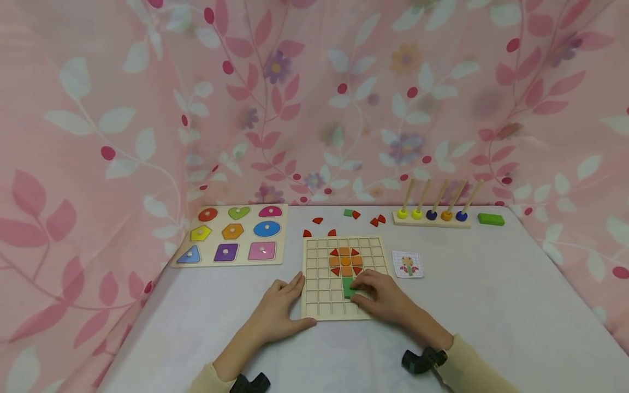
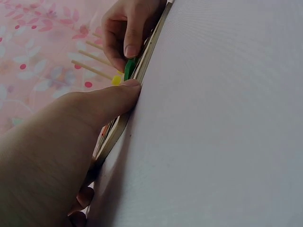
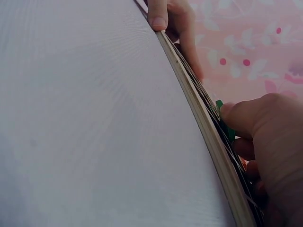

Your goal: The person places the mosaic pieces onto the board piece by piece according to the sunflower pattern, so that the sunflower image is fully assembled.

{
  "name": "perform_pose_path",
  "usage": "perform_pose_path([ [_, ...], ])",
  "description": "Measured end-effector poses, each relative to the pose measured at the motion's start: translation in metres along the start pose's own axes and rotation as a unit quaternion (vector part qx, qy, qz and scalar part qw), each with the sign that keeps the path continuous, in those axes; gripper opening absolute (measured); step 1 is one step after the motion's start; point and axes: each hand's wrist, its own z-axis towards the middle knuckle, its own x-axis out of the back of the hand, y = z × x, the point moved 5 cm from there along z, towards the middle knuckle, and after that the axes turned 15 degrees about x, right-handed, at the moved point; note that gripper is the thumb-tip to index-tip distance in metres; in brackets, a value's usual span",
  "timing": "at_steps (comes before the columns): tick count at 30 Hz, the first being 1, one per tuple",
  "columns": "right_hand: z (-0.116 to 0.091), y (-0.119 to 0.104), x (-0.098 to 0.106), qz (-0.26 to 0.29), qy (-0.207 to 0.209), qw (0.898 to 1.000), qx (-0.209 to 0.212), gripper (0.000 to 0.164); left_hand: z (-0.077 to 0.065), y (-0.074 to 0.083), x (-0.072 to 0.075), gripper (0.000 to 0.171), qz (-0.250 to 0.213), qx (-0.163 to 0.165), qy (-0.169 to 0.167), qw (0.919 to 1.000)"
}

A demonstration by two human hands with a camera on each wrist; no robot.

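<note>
A wooden grid board (image 1: 316,303) lies on the table. Orange squares (image 1: 334,261) and small red pieces (image 1: 336,271) surround an orange round piece (image 1: 345,262) on its grid. Below them, my right hand (image 1: 383,297) pinches a green rectangular block (image 1: 348,286) between thumb and fingers, low over the grid. The block's right side is hidden by the fingertips. My left hand (image 1: 277,311) rests at the board's near left corner, fingers along the left edge and thumb at the front edge. In the left wrist view, the left thumb (image 2: 113,101) lies against the board's rim.
A picture card (image 1: 408,265) lies right of the board. Loose red pieces (image 1: 318,220) and a small green piece (image 1: 348,213) are scattered behind it. Left stands a shape puzzle (image 1: 216,248); at back right are a peg stand (image 1: 432,221) with beads and a green block (image 1: 491,219).
</note>
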Motion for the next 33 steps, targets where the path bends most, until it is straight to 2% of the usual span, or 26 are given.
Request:
perform_pose_path([
  [13, 0.0022, -0.0027, 0.0021, -0.003, 0.002, 1.000, 0.019, 0.014, 0.0013, 0.0011, 0.0005, 0.105, 0.003, -0.016, 0.017, 0.9997],
  [28, 0.0022, -0.0014, 0.0016, 0.003, 0.008, 1.000, 0.014, 0.016, -0.0005, 0.0008, 0.0023, 0.106, 0.002, -0.005, 0.004, 1.0000],
  [33, 0.0025, -0.0005, 0.0062, 0.033, 0.016, 0.999, -0.033, 0.013, -0.0008, 0.0011, 0.0016, 0.106, -0.003, -0.006, -0.001, 1.0000],
])
